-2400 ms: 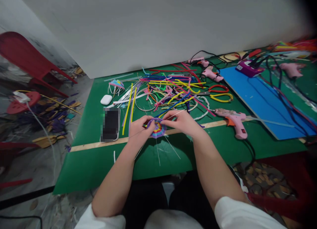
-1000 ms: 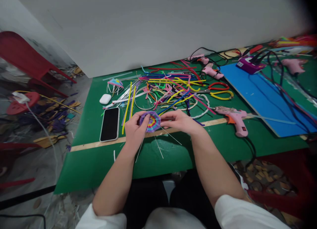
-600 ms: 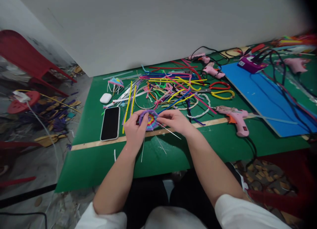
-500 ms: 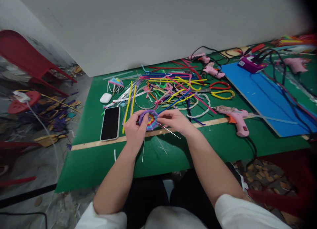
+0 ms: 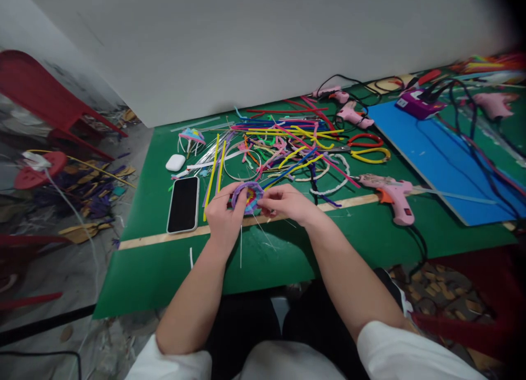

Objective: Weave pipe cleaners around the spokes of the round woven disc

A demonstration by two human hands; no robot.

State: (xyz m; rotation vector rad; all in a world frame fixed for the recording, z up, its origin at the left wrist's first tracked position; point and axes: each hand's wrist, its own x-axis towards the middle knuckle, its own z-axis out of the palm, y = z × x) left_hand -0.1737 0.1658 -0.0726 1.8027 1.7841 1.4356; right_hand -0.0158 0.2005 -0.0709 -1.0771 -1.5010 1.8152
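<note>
Disc (image 5: 256,191) is clamped in the left hand (image 5: 224,216), inside the front edge of the worktop (image 5: 143,276) — right hand (image 5: 291,202) at its rim, grip unclear; slack pinching could let wires (image 5: 241,246) slip.

dim | soft shadow on table (image 5: 143,281) | upper-right corner black | edges blurred

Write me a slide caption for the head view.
Left hand holding a colourful disc, right hand at its edge, above a green table bearing a phone, scissors and coloured strips.
</note>
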